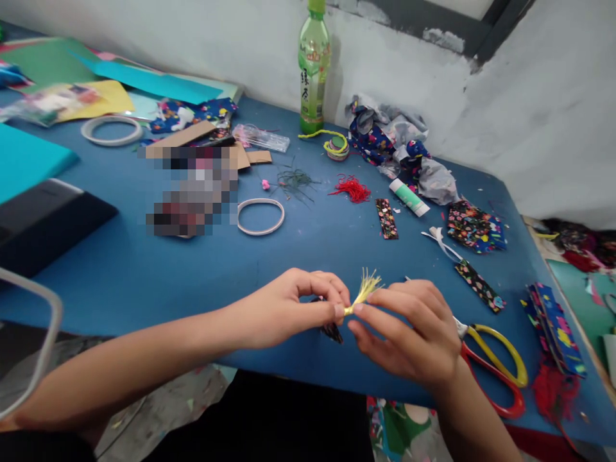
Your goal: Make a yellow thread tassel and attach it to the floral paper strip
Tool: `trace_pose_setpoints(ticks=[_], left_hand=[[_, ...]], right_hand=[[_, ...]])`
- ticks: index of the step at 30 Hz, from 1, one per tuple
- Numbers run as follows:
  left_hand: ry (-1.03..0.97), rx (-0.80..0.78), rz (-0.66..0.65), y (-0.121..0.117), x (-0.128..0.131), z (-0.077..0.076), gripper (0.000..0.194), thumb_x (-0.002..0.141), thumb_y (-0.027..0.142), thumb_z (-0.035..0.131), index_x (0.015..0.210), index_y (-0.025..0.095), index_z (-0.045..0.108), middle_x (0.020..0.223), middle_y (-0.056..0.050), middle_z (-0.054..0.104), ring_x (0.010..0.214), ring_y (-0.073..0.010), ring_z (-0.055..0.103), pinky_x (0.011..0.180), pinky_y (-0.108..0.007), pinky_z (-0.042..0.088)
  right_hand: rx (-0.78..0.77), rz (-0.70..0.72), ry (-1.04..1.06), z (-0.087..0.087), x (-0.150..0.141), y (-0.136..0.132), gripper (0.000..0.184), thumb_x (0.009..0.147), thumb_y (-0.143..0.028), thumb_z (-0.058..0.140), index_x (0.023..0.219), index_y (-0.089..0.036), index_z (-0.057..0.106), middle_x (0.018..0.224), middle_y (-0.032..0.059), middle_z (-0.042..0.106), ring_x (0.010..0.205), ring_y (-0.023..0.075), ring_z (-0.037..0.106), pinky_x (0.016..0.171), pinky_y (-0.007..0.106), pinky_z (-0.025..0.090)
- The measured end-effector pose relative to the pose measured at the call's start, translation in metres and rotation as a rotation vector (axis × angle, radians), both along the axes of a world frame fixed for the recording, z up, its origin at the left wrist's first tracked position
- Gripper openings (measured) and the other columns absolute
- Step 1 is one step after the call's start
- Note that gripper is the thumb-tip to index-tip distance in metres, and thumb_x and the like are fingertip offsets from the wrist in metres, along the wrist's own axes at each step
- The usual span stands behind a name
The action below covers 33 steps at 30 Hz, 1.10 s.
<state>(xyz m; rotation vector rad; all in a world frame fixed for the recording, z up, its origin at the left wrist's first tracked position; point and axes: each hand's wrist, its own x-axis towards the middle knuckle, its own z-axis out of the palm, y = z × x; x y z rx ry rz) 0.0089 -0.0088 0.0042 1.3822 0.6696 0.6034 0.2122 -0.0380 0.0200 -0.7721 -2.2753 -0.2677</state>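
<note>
Both of my hands meet above the near edge of the blue table (144, 269). My left hand (293, 308) pinches the base of a small yellow thread tassel (366, 289) between thumb and fingers. A dark patterned scrap (332, 331) also sits under its fingers. My right hand (409, 330) pinches the same tassel from the other side, with its other fingers curled. The tassel's frayed end fans upward between the two hands.
Yellow-and-red scissors (495, 372) lie just right of my right hand. Patterned fabric strips (386, 218), a glue stick (409, 197), red thread (352, 189), white rings (260, 216), a green bottle (312, 64), crumpled cloth (399, 141) and coloured paper sheets (158, 80) are spread across the table.
</note>
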Motion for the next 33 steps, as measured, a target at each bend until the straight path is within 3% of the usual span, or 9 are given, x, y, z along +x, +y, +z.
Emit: trace_pose_setpoints(ticks=[11,16,21,26,33], left_hand=[[-0.009,0.092,-0.02,-0.004,-0.001,0.007,0.018,0.085,0.019,0.056,0.069,0.015,0.063,0.087,-0.002,0.06,0.079,-0.0114,0.058,0.078,-0.023,0.048],[0.151,0.402,0.059,-0.008,-0.003,0.006,0.013,0.084,0.02,0.058,0.072,0.017,0.062,0.09,-0.001,0.062,0.09,-0.0146,0.058,0.096,-0.032,0.039],[0.267,0.65,0.136,-0.014,-0.003,0.006,0.007,0.083,0.016,0.055,0.078,0.02,0.058,0.097,0.001,0.062,0.097,-0.0136,0.056,0.112,-0.038,0.019],[0.316,0.724,0.101,-0.017,-0.005,0.007,0.007,0.083,0.016,0.053,0.079,0.02,0.055,0.103,0.002,0.06,0.105,-0.0133,0.054,0.115,-0.04,0.009],[0.294,0.756,0.047,-0.014,-0.006,0.006,0.009,0.083,0.014,0.05,0.082,0.021,0.055,0.108,0.001,0.058,0.11,-0.0138,0.051,0.115,-0.038,0.009]], right_hand=[[-0.098,0.015,0.121,-0.007,-0.004,-0.002,0.012,0.077,-0.011,0.066,0.087,-0.017,0.062,0.077,0.0024,0.069,0.07,0.0134,0.062,0.068,0.028,0.048],[-0.227,0.046,0.218,-0.004,-0.009,-0.005,0.011,0.078,-0.008,0.065,0.083,-0.017,0.06,0.075,0.0017,0.068,0.068,0.0122,0.062,0.065,0.027,0.047],[-0.408,0.039,0.23,-0.001,-0.01,-0.005,0.01,0.081,-0.01,0.064,0.086,-0.018,0.06,0.081,0.0017,0.069,0.072,0.0121,0.064,0.067,0.026,0.048],[-0.613,0.083,0.279,0.001,-0.008,-0.005,0.006,0.084,-0.015,0.063,0.086,-0.02,0.06,0.082,0.0004,0.068,0.074,0.0128,0.064,0.067,0.026,0.05],[-0.707,0.129,0.205,-0.002,-0.006,-0.004,0.005,0.089,-0.016,0.056,0.086,-0.02,0.056,0.082,0.0002,0.064,0.08,0.0129,0.06,0.07,0.025,0.046]])
